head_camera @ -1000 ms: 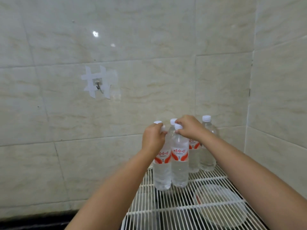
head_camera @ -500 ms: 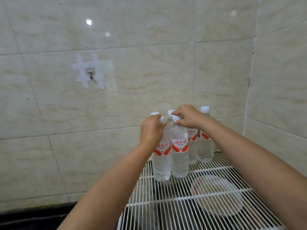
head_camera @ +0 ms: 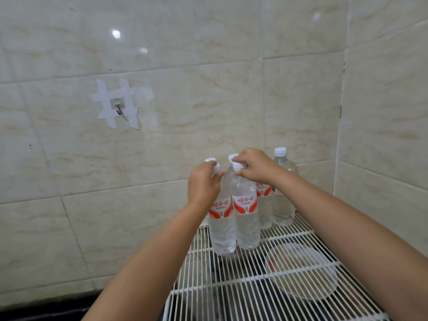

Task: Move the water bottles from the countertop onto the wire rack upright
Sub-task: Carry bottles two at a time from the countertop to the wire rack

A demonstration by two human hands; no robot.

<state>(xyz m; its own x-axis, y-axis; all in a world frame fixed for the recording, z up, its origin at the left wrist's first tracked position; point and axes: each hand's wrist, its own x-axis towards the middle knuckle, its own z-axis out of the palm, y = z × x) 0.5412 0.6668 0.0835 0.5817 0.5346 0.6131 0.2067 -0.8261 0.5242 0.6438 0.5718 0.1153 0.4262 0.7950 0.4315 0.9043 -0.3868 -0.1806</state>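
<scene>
- I see four bottles standing upright on the wire rack point(head_camera: 243, 283), grouped at its far end near the tiled wall corner.
- My left hand point(head_camera: 203, 181) is closed around the neck of the left front bottle point(head_camera: 221, 228), fingers wrapped just under its white cap.
- My right hand point(head_camera: 253, 165) is pinching the cap of the right front bottle point(head_camera: 246, 218) from above, fingertips on the cap.
- These two front bottles touch side by side, red-and-white labels facing me, bases on the rack wires.
- Behind the right front bottle stands a third bottle point(head_camera: 265, 205), mostly hidden by it and by my right wrist; only its cap and part of its label show.
- The fourth bottle point(head_camera: 283, 205) stands just right of the third, nearest the corner, untouched by either hand.
- A clear round lid point(head_camera: 301, 272) lies flat on the rack, nearer me than the bottles and apart from them.
- A taped hook point(head_camera: 119, 108) sits on the wall, well left of and above the rack.
</scene>
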